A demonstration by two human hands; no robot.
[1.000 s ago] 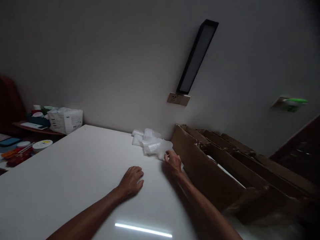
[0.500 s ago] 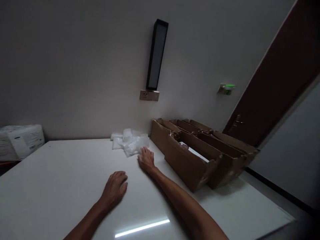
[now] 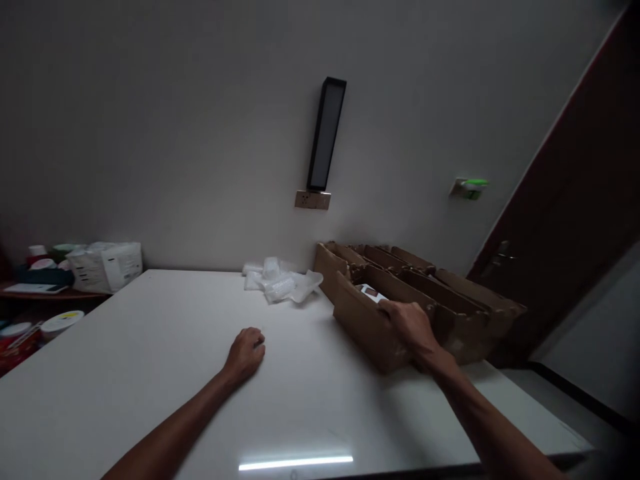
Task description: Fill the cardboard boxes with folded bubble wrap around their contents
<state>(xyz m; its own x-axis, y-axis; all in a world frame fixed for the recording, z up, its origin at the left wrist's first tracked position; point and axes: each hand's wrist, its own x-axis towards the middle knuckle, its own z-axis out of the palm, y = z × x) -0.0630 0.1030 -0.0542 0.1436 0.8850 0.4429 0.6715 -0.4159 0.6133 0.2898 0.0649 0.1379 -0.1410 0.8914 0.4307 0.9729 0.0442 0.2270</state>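
Note:
My right hand (image 3: 411, 327) reaches over the near wall of the front cardboard box (image 3: 367, 330). Its fingertips dip inside and are hidden, right beside a white item with a brown patch (image 3: 371, 292). Whether they grip that item does not show. Over the white table (image 3: 165, 333), my left hand (image 3: 245, 353) is curled closed, and anything inside it is too small or hidden to name. Behind it, near the wall, lies a loose heap of clear bubble wrap bags (image 3: 283, 283).
More open cardboard boxes (image 3: 463, 320) stand side by side at the table's right. On the left, a lower shelf (image 3: 90, 295) carries a white plastic-wrapped pack (image 3: 113, 267), and a round tub (image 3: 61, 323) sits below. Wall sockets (image 3: 313, 200) and a dark door (image 3: 560, 193) are behind.
My right hand has left the bubble wrap bags and moved right to the front cardboard box. My left hand has curled its fingers in. The view has turned somewhat left.

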